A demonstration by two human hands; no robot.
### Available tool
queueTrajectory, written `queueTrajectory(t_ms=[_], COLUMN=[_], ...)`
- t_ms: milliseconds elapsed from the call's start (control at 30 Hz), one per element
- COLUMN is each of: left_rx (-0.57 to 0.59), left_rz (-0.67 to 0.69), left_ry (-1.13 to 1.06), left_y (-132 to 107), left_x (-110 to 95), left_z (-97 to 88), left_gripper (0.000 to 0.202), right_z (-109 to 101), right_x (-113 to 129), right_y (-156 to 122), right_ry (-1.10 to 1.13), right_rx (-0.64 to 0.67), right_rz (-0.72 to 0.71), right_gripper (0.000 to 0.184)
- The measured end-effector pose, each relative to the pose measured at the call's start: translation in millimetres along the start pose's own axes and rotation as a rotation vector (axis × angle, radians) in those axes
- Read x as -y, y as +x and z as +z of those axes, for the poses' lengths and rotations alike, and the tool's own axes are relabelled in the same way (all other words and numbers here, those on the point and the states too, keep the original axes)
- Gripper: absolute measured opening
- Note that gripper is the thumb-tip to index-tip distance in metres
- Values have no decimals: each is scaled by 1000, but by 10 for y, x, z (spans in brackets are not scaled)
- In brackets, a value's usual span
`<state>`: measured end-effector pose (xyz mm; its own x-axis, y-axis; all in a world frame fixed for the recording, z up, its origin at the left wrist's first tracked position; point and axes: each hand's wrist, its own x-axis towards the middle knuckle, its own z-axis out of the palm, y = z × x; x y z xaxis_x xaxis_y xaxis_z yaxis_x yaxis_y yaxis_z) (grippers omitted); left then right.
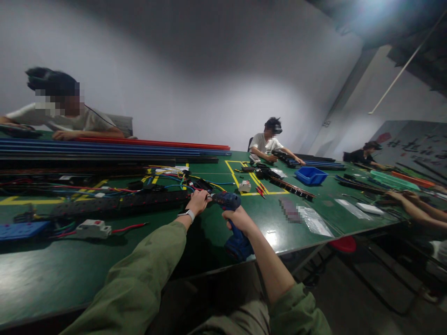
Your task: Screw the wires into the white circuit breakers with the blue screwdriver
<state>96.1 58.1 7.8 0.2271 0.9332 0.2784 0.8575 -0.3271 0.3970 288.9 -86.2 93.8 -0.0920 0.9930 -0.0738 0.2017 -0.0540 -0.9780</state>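
Observation:
My right hand (237, 218) is wrapped round the grip of a blue cordless drill (228, 201), whose nose points left. Close to the drill's tip, my left hand (198, 202) has its fingers closed at the right end of a long black power strip (139, 203). What those fingers pinch is hidden. Coloured wires (174, 173) lie just behind this hand. A white circuit breaker (93, 229) with a red lead sits left of my forearm, beside a blue socket block (24, 230). Another white breaker (245, 186) stands beyond the drill.
Long blue and red profiles (167, 148) lie across the table's back left. A blue bin (310, 176), plastic bags (316, 222) and a black strip (293, 188) are on the right. Co-workers sit across the table; another person's arms (415, 207) reach in at right. A red stool (344, 244) stands below the edge.

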Motion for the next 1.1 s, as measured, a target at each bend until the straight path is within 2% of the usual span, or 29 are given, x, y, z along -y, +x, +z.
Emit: queueTrajectory(t_ms=[867, 1100], left_rx=[-2, -14], left_rz=[9, 35], left_ry=[-7, -3], left_y=[27, 50], left_x=[53, 95], left_z=[61, 108], left_gripper=[26, 26], right_z=[0, 1], right_x=[-6, 14], right_y=[0, -9], right_ry=[1, -1], right_rx=[2, 7], right_rz=[8, -11], right_gripper=[18, 23])
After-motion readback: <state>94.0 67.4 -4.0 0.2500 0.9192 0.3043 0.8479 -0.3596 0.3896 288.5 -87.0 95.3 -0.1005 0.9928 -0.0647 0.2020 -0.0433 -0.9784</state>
